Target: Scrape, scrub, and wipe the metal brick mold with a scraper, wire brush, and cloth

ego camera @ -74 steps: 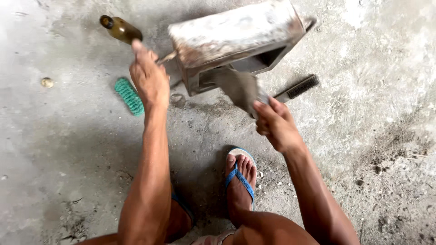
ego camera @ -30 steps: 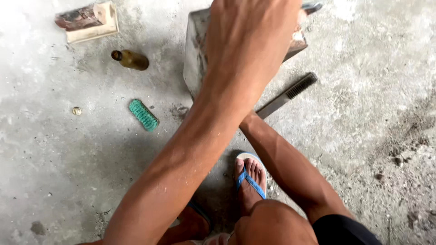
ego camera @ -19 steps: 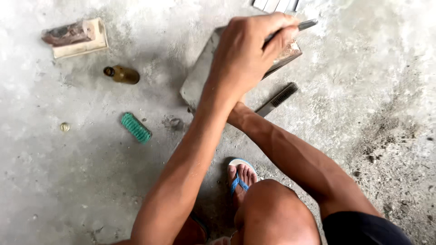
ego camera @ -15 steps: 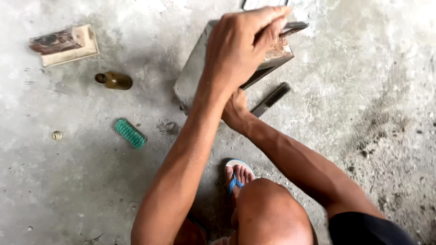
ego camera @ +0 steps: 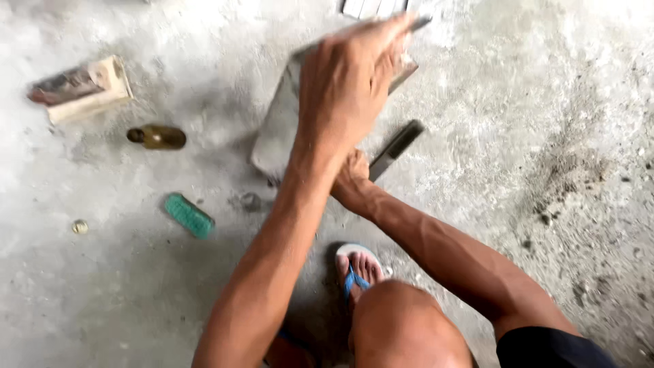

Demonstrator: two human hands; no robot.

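Note:
A grey, dusty rectangular block (ego camera: pixel 276 133) lies tilted on the concrete floor. My left hand (ego camera: pixel 351 82) reaches over it from the lower left, fingers curled over its far top edge. My right hand (ego camera: pixel 351 185) sits at the block's near lower corner, mostly hidden under my left forearm, so what it holds is unclear. A dark flat tool (ego camera: pixel 397 148) lies on the floor just right of that hand. The picture is blurred by motion.
A brown bottle (ego camera: pixel 156 137) lies on its side at the left, with a green brush (ego camera: pixel 189 215) and a small round cap (ego camera: pixel 80 226) nearer me. A wooden block with a rusty piece (ego camera: pixel 80 87) sits far left. My foot in a blue sandal (ego camera: pixel 356 269) is below.
My left hand has lifted from the block's side and settled over its far top edge. My right hand has moved under the left arm to the block's near corner.

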